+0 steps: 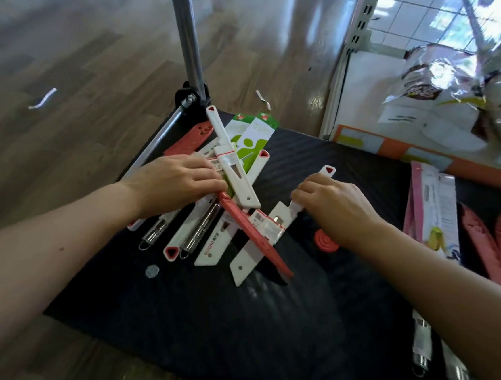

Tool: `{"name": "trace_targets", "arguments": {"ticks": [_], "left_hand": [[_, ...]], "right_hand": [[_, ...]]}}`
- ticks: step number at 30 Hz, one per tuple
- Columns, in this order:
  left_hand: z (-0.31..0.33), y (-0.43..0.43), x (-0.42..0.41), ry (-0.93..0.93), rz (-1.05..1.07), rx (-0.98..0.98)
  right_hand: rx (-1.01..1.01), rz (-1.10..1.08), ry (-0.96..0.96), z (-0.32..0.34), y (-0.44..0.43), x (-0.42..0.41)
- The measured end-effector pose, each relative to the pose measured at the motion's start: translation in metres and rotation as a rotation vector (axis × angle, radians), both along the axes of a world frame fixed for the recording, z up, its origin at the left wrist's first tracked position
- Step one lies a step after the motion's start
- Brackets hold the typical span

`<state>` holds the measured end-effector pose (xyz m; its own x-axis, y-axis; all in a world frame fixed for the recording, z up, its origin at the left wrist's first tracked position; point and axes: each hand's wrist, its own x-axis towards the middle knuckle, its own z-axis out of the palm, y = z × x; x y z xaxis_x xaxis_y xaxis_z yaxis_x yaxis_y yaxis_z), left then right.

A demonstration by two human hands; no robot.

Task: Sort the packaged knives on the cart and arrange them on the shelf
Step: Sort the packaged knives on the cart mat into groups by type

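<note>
The cart (pixel 307 329) has a black top, and most of the packaged knives lie in a crossed pile (pixel 226 218) at its far left corner, beside the foot of the metal handle (pixel 186 41). The left hand (pixel 174 184) rests on that pile, its fingers bent down with the tips at the upper end of a red knife (pixel 257 241) that slants across the heap. I cannot tell whether they grip it or only touch it. The right hand (pixel 332 205) is just right of the pile, its fingers curled over a white knife (pixel 328 171) whose red-tipped end sticks out past the knuckles. Green-and-white packs (pixel 255 136) lie at the back of the pile and steel-handled knives (pixel 199 233) at its near side. Pink packs (pixel 418 209) and red sheaths (pixel 484 247) lie along the cart's right edge. Beyond it stands the shelf (pixel 396 151), holding shiny bags (pixel 449 91).
</note>
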<state>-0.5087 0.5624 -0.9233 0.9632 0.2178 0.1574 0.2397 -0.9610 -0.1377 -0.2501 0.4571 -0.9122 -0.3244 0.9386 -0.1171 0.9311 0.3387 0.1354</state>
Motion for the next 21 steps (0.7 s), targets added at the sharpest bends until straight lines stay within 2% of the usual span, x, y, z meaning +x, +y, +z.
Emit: {"name": "trace_targets", "arguments": {"ticks": [3, 8, 13, 18, 21], "left_hand": [[-0.001, -0.013, 0.001, -0.004, -0.038, 0.004], [0.001, -0.029, 0.010, -0.007, -0.063, 0.030], [0.007, -0.038, 0.028, -0.042, -0.017, 0.087], [0.007, -0.053, 0.044, -0.094, 0.102, 0.047], [0.002, -0.061, 0.048, -0.135, 0.175, 0.008]], "right_hand": [[-0.023, -0.047, 0.016, 0.003, -0.026, 0.008], [0.002, -0.085, -0.064, 0.003, -0.054, 0.017], [0.024, -0.239, 0.040, 0.012, -0.073, 0.016], [0.020, -0.424, 0.143, 0.011, -0.083, 0.030], [-0.006, -0.618, 0.261, 0.014, -0.090, 0.038]]}}
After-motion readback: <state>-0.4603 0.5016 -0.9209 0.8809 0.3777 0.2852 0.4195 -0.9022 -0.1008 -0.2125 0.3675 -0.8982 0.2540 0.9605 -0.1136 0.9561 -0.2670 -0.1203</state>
